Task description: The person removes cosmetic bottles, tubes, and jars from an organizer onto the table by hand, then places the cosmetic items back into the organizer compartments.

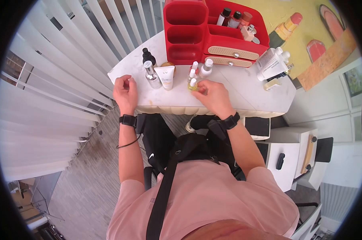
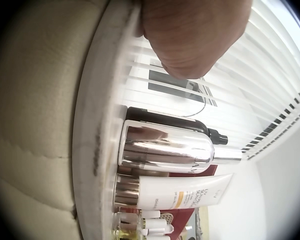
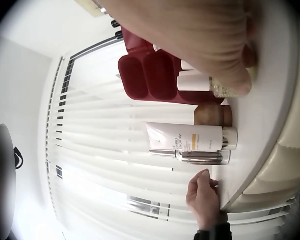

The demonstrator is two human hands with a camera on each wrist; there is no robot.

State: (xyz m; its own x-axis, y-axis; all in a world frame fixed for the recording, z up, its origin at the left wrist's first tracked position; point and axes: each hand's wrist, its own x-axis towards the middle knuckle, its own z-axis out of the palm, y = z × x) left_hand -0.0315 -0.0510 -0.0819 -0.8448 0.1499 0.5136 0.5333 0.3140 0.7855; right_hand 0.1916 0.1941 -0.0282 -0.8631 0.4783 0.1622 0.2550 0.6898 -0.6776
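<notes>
The red organizer [image 1: 185, 26] stands on the worktop [image 1: 233, 94]. The yellow-liquid bottle [image 1: 193, 85], fitted with a white cap, is upright in front of the red organizer, on the person's side. The right hand [image 1: 213, 98] is in a narrow position in front of the red organizer and pinches this bottle between thumb and fingers. Two further small white-capped bottles [image 1: 192, 75] and a larger white-capped bottle [image 1: 205, 72] stand between the yellow-liquid bottle and the red organizer.

The left hand [image 1: 126, 94] is located forward and to the left of the red organizer, at the worktop's edge, fingers loosely curled. The nearest item is the silver bottle [image 1: 153, 77], upright, left of the red organizer's front corner. The white tube [image 1: 166, 78] stands on its cap just beside the silver bottle, on the side toward the red organizer. The dark bottle [image 1: 147, 56] stands left of the red organizer, behind the silver bottle.

The upper right section of the red organizer contains capped bottles [image 1: 234, 20]; two woven-front drawers [image 1: 219, 52] are fitted below. White tubes [image 1: 272, 66] stand to the right of the red organizer.
</notes>
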